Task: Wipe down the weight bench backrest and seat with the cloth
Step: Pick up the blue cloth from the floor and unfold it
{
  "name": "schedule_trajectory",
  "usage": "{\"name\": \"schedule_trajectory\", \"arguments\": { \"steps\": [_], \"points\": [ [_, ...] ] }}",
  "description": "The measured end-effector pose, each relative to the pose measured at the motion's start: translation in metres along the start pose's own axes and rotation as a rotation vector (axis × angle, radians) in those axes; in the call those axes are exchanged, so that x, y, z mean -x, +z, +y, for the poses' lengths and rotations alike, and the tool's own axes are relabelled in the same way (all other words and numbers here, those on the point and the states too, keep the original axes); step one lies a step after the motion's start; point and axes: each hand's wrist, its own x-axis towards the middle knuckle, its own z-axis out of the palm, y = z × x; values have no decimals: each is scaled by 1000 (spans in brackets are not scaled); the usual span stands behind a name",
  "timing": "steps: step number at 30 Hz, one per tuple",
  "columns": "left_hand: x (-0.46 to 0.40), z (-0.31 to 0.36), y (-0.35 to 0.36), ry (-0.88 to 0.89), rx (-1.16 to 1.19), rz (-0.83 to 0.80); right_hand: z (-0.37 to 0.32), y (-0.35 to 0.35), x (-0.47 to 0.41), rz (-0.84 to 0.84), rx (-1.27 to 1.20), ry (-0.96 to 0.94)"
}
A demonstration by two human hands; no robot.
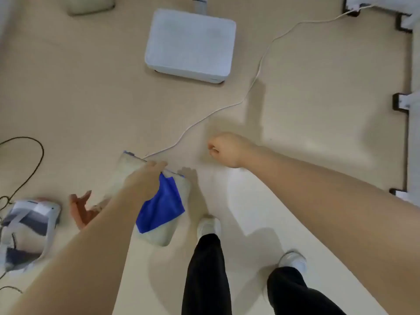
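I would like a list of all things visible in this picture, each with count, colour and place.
cloth: one, blue, hanging from the left hand, lower centre
pad: one, pale beige, on the floor under the cloth
box: one, light grey, on the floor, top centre
white cable: one, running from top right to the pad
black cable: one, looped at the left edge
bag: one, clear with grey contents, lower left
orange object: one, beside the bag, too blurred to name
frame: black and white, right edge
floor: beige
left hand: gripping the cloth
right hand: fisted, empty
legs: two, black trousers
shoes: two, white
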Motion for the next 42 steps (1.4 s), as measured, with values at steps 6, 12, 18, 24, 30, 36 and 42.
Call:
{"name": "schedule_trajectory", "arguments": {
  "steps": [6, 12, 18, 24, 30, 36, 42],
  "points": [
    [-38, -33, 65, -27, -368, -73, 8, 70, -58, -110, 56, 1],
    [-58, -32, 79, -14, -556, 27, 43, 75, -64, -75, 57, 45],
    [-49, 29, 31, 160, 129, -92, 71, 26, -24, 17, -27, 106],
    [30, 182, -81, 602, 556, 156, 66, -72, 84, 66, -383, -37],
    [134, 317, -197, 991, 479, 150, 75, -204, 247, 300, -417, 87],
    [262, 413, -273, 1231, 324, 124, 84, -266, 414, 391, -753, 205],
    [346, 509, -299, 1251, 181, 132, 98, -275, 535, 875, -1020, 335]
  ]
}}
